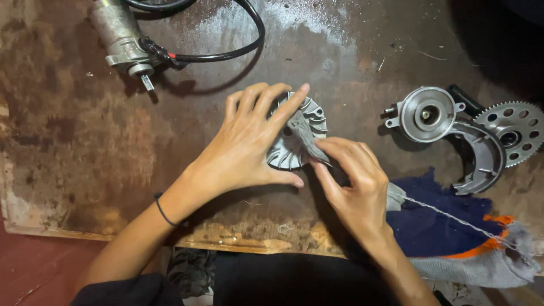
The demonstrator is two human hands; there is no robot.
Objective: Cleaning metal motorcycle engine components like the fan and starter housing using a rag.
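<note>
A round grey metal finned disc lies on the worn brown tabletop at the centre. My left hand lies flat over its left half, fingers spread, holding it down. My right hand pinches a strip of grey cloth and presses it onto the disc's face. The cloth runs back under my right palm to a grey, navy and orange rag.
A starter motor with a black cable lies at the top left. At the right sit a round metal housing, a curved grey shoe and a toothed sprocket. The table's front edge runs below my wrists.
</note>
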